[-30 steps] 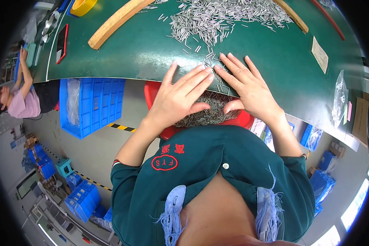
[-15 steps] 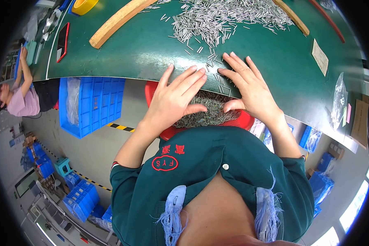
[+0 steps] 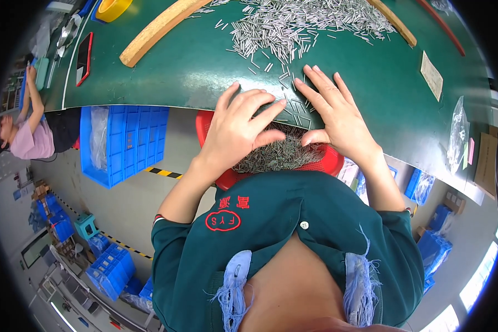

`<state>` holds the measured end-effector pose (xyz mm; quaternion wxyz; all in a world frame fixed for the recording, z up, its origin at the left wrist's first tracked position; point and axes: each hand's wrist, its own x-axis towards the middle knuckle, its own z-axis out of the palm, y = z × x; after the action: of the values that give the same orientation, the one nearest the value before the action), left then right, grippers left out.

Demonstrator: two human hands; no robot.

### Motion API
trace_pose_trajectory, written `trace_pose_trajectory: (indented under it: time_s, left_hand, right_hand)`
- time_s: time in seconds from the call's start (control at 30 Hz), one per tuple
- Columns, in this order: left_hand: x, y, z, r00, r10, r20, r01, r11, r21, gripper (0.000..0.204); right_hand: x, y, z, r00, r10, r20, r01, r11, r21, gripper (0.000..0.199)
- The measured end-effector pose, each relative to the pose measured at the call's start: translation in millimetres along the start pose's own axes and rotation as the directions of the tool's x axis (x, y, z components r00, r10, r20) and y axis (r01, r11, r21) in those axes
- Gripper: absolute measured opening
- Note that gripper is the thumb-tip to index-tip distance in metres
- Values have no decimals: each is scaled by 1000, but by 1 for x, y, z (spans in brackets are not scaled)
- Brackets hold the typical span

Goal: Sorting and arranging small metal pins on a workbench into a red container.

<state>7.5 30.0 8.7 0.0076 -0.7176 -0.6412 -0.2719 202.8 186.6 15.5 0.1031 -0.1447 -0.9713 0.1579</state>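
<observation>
My left hand [image 3: 235, 127] rests at the near edge of the green table [image 3: 182, 83], its fingers apart and slightly bent. The left index fingertip is beside a few loose metal pins [image 3: 296, 105]. My right hand [image 3: 340, 116] lies on the other side of these pins, open with fingers stretched out on the tabletop. Neither hand grips anything. Below the edge, under both thumbs, a red basket [image 3: 332, 165] holds many metal pins [image 3: 282, 155]. A big heap of the same thin pins [image 3: 293, 27] spreads across the far part of the table, with a narrow trail toward me.
Wooden strips [image 3: 160, 33] flank the heap. A red-edged phone [image 3: 84, 60] and yellow tape roll [image 3: 113, 9] lie left; a card [image 3: 431, 76] and plastic bag [image 3: 457, 135] lie right. Blue crates [image 3: 141, 144] stand left below the table. Another person [image 3: 30, 135] works far left.
My left hand has turned a little, its index finger shifting right and down toward the edge. My right hand has moved slightly. Fewer pins lie between the hands.
</observation>
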Motion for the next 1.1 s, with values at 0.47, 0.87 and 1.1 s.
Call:
trace_pose_trajectory:
  time_s: [0.47,0.87,1.1]
  left_hand:
    - [21,-24,9,995,17,-97,-4,992,126,22]
    - [17,-75,-52,983,-85,-160,151,873,463,6]
    - [-11,-106,-80,906,-367,-210,423,799,428,32]
  right_hand:
    - [1,1,2,1000,6,16,-5,998,-61,110]
    - [-1,5,4,999,36,-36,-36,999,21,112]
    - [-1,4,-1,1000,2,10,-2,999,44,111]
